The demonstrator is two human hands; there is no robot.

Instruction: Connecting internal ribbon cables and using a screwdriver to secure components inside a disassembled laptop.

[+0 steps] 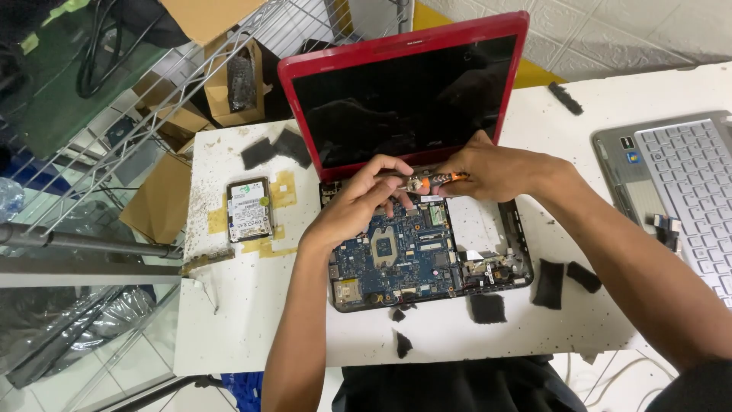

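Where the hands meet: at the far edge of the opened laptop base (pixel 431 255), just below the hinge, both hands close over an orange-handled screwdriver (pixel 436 179).
Screwdriver: it lies nearly level, left to right, with its tip end towards the left hand; the tip itself is hidden behind the fingers.
Right hand (pixel 488 169): curled shut around the screwdriver handle, coming in from the right, the forearm crossing the desk from the near right corner.
Left hand (pixel 362 200): fingers bent and pinched at the screwdriver's shaft end, resting over the far left part of the board; whether it grips the shaft or only steadies it cannot be told.
Laptop base: its top cover is off, and a blue circuit board (pixel 396 259) with a square socket shows inside a black shell, lying at the middle of the desk.
Screen: a red-framed lid (pixel 404 91) stands upright behind the base, its panel dark.
Desk (pixel 244 305): white, speckled with dark spots and crumbs.
Black foam pieces (pixel 549 282): several lie near the base on its near and right sides; two more sit far left, beside the lid.
Hard drive (pixel 249 208): flat on yellowish tape to the left of the base, well apart from the hands.
Second laptop (pixel 679 191): silver, with pale keys, at the right edge of the desk.
Wire rack (pixel 114 145): far left, off the desk, with cardboard boxes among its bars.
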